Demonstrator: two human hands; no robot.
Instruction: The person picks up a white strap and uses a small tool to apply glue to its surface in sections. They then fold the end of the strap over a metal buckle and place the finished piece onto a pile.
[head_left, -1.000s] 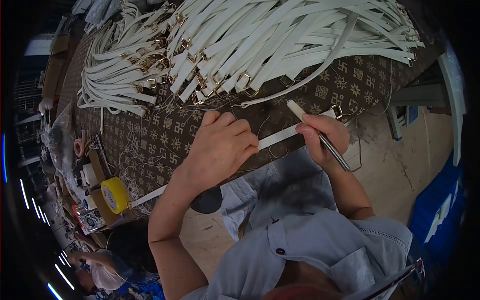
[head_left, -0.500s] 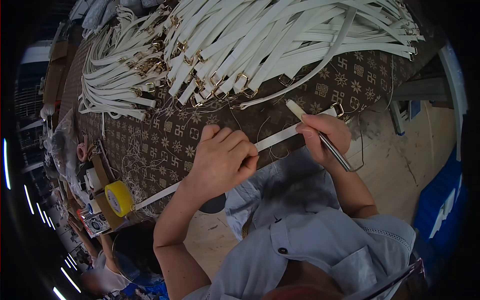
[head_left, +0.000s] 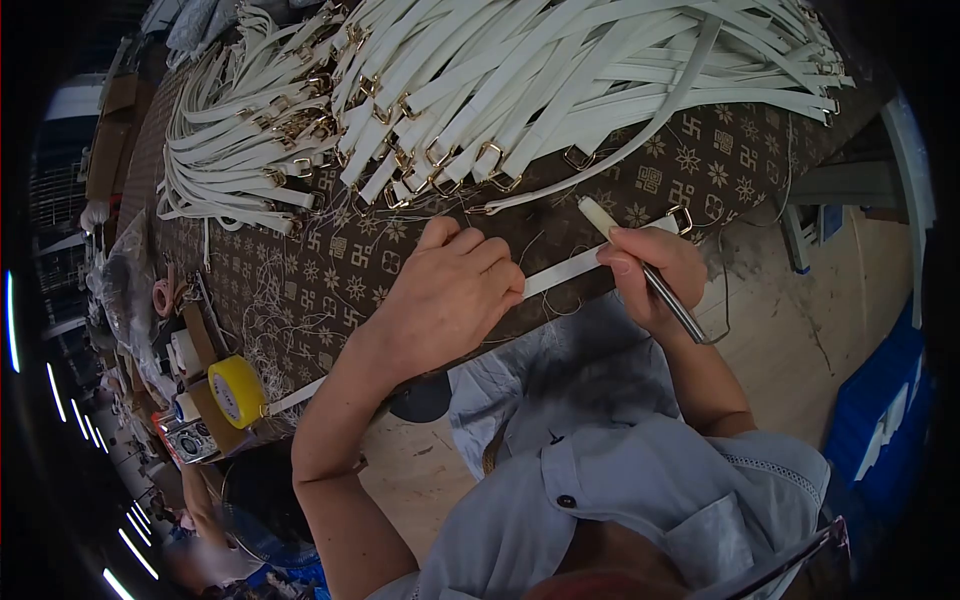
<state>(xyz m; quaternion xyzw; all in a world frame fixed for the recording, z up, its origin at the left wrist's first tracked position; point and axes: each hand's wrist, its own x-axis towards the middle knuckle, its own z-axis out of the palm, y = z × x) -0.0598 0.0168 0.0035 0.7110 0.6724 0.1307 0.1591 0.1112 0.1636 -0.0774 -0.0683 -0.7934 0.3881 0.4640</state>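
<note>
A narrow white belt (head_left: 567, 272) with a gold buckle (head_left: 680, 219) runs slantwise along the table's near edge, under both hands. My left hand (head_left: 448, 290) is closed on it, fingers curled; the fingertips are hidden. Its other end (head_left: 298, 397) shows past my left forearm. My right hand (head_left: 660, 275) grips a pen-like tool (head_left: 672, 304) with a metal barrel, a cream-coloured front part and a thin cord at the back. The same hand lies against the belt near the buckle. Loose thin threads (head_left: 562, 305) hang about the belt between the hands.
A large heap of white belts (head_left: 560, 80) with gold buckles covers the far side of the patterned tablecloth (head_left: 690, 160). A smaller belt pile (head_left: 230, 150) lies left. Yellow tape (head_left: 237, 392) and thread scraps (head_left: 275, 320) are at the left edge. Another person's arm (head_left: 200, 505) shows lower left.
My left hand has shifted slightly up, and its elbow has swung a little to the left. My right hand keeps its hold on the tool almost unmoved.
</note>
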